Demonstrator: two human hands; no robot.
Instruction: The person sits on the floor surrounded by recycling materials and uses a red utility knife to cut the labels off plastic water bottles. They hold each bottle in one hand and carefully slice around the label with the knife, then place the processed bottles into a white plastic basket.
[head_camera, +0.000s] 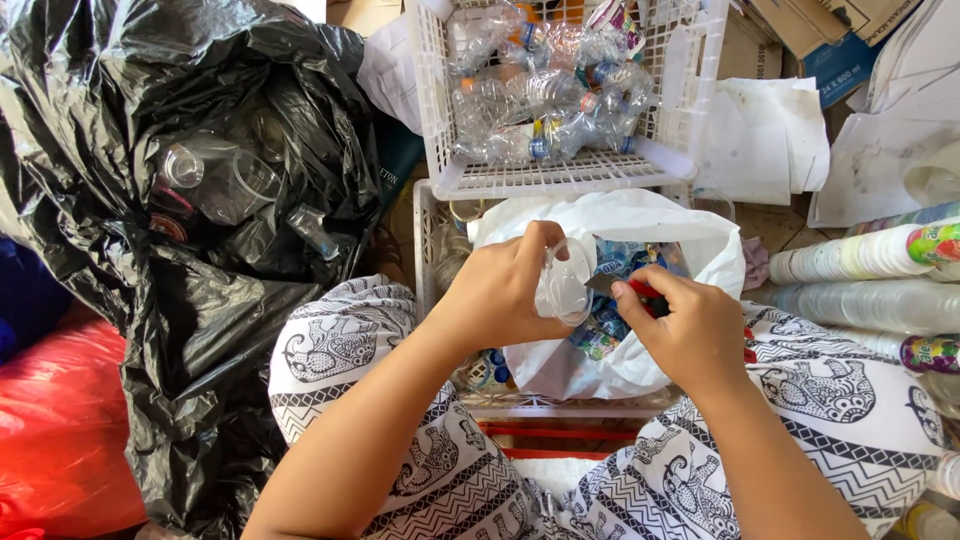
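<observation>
The left hand (500, 295) grips a clear plastic cup (563, 285) tilted over the white plastic bag (640, 215), so trimmings drop in. At three o'clock of the cup, the right hand (685, 325) clamps a red-handled blade (628, 287) against its rim.

The small clear plastic cup (563, 285) was thin, smooth and glossy, and transparent enough to show the fingers behind it. The blade of the red-handled cutter (622, 287) looked like dull grey metal; its handle appeared to be smooth plastic. The white plastic bag (640, 222) was soft, creased film with a faint sheen. The large black plastic sack (200, 300) was highly glossy and heavily wrinkled. The white plastic lattice crate (560, 175) had a matt, rigid moulded finish. The crushed clear plastic bottles (545, 90) inside it were shiny. The black-and-white patterned trousers (830, 400) were matt woven cloth.
</observation>
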